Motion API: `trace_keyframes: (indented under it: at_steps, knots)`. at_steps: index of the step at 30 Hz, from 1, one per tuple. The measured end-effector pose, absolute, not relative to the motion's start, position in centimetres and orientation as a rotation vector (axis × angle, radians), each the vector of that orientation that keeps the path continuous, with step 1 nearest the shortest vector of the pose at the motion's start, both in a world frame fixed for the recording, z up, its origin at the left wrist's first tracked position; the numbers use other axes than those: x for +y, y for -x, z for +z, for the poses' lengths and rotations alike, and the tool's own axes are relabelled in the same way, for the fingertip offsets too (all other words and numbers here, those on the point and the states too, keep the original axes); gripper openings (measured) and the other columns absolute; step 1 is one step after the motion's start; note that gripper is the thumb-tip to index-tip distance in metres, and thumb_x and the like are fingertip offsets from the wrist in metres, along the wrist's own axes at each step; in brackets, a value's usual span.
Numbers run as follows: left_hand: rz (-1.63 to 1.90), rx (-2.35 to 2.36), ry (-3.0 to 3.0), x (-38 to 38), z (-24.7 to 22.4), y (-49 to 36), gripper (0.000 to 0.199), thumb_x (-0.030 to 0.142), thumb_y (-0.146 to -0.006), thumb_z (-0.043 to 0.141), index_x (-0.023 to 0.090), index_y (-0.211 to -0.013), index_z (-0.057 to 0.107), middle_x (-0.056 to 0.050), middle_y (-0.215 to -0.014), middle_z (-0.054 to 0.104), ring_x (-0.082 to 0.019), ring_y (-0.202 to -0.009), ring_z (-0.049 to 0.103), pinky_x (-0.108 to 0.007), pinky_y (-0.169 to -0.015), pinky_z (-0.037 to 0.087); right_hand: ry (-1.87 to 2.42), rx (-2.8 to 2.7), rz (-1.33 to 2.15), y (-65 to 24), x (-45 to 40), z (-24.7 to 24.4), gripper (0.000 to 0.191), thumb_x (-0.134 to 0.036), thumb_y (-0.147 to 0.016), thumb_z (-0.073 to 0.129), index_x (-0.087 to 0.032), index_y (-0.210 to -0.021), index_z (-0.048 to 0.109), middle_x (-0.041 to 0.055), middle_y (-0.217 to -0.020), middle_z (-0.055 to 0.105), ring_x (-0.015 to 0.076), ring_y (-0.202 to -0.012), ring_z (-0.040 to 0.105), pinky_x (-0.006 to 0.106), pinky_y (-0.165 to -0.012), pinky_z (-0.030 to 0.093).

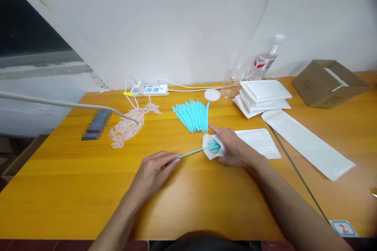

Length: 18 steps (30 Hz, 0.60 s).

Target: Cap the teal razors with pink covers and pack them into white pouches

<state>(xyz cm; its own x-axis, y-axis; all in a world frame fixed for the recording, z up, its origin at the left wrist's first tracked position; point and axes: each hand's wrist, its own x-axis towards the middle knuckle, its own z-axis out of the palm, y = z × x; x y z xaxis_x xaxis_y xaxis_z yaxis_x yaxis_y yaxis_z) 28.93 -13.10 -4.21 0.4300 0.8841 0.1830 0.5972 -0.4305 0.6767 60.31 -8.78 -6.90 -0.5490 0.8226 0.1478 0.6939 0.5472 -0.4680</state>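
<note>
My left hand [156, 168] pinches the near end of a thin turquoise stick [191, 153]. The stick's far end reaches into the mouth of a white padded pouch [206, 152], where more turquoise pieces show. Around the pouch's right side, my right hand [235, 147] is closed, holding its mouth toward the left. Just beyond lies a fanned pile of turquoise sticks [193, 115] with pointed ends; their exact kind I cannot make out. A flat white pouch [259, 143] lies partly behind my right hand and wrist.
Pale pink pieces [126, 131] are spread at the left, beside a blurred dark object [97, 124] and under a cable. A power strip [153, 90], round lid [212, 95], clear jar [229, 86], bottle [263, 62], stacked white pouches [265, 96], long pouch [309, 145] and cardboard box [321, 86] stand farther off.
</note>
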Motion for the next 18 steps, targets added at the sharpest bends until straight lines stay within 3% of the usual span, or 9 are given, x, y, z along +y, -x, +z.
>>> trace_keyframes:
  at_steps: [6,8,10,13,16,18]
  knots:
    - [0.794,1.061,-2.383,-9.6,-5.9,-38.1,0.018,0.027,-0.096,0.062,0.022,-0.097,0.079,-0.006,-0.087,0.072,-0.020,-0.087,0.067,-0.034,-0.083,0.052,1.140,-2.395,0.542,-59.8,-9.2,-6.9,0.100,-0.021,-0.070,0.069,-0.015,-0.157,0.022,0.0180,-0.132,0.057,0.0339,-0.119,0.053,0.050,-0.101,0.042]
    - [0.930,1.179,-2.237,-10.5,-6.1,-39.3,0.020,0.031,-0.093,0.066,0.022,-0.108,0.076,-0.009,-0.100,0.071,-0.023,-0.098,0.066,-0.038,-0.090,0.052,1.128,-2.354,0.549,-59.7,-9.3,-6.7,0.101,-0.020,-0.070,0.069,-0.016,-0.158,0.020,0.0185,-0.135,0.055,0.0342,-0.122,0.052,0.052,-0.103,0.041]
    - [1.045,1.328,-1.907,-12.1,-5.6,-39.4,0.040,0.038,-0.090,0.070,0.022,-0.127,0.066,-0.012,-0.116,0.069,-0.024,-0.106,0.067,-0.038,-0.090,0.055,1.122,-2.273,0.561,-59.5,-9.4,-6.2,0.105,-0.020,-0.069,0.071,-0.017,-0.159,0.017,0.0191,-0.140,0.051,0.0348,-0.126,0.050,0.053,-0.105,0.041]
    - [0.988,1.249,-1.543,-14.0,-3.0,-39.0,0.061,0.041,-0.088,0.073,0.022,-0.142,0.052,-0.011,-0.126,0.069,-0.022,-0.107,0.070,-0.035,-0.090,0.058,1.106,-2.119,0.596,-58.6,-9.8,-4.2,0.113,-0.019,-0.066,0.074,-0.019,-0.160,0.011,0.0180,-0.138,0.048,0.0353,-0.126,0.051,0.053,-0.105,0.044]
    - [1.003,1.147,-1.562,-14.4,1.2,-39.3,0.064,0.038,-0.090,0.072,0.024,-0.147,0.048,-0.008,-0.130,0.070,-0.022,-0.111,0.070,-0.032,-0.096,0.057,1.043,-1.962,0.597,-56.9,-10.4,-0.9,0.119,-0.027,-0.069,0.078,-0.022,-0.161,0.002,0.0169,-0.136,0.046,0.0349,-0.122,0.053,0.055,-0.105,0.047]
    - [1.097,1.205,-1.683,-14.2,4.1,-39.4,0.066,0.037,-0.091,0.070,0.026,-0.151,0.045,-0.006,-0.127,0.072,-0.021,-0.107,0.073,-0.030,-0.092,0.060,1.015,-1.829,0.569,-55.7,-11.1,1.4,0.123,-0.036,-0.074,0.079,-0.025,-0.161,-0.006,0.0172,-0.143,0.041,0.0348,-0.127,0.051,0.054,-0.106,0.048]
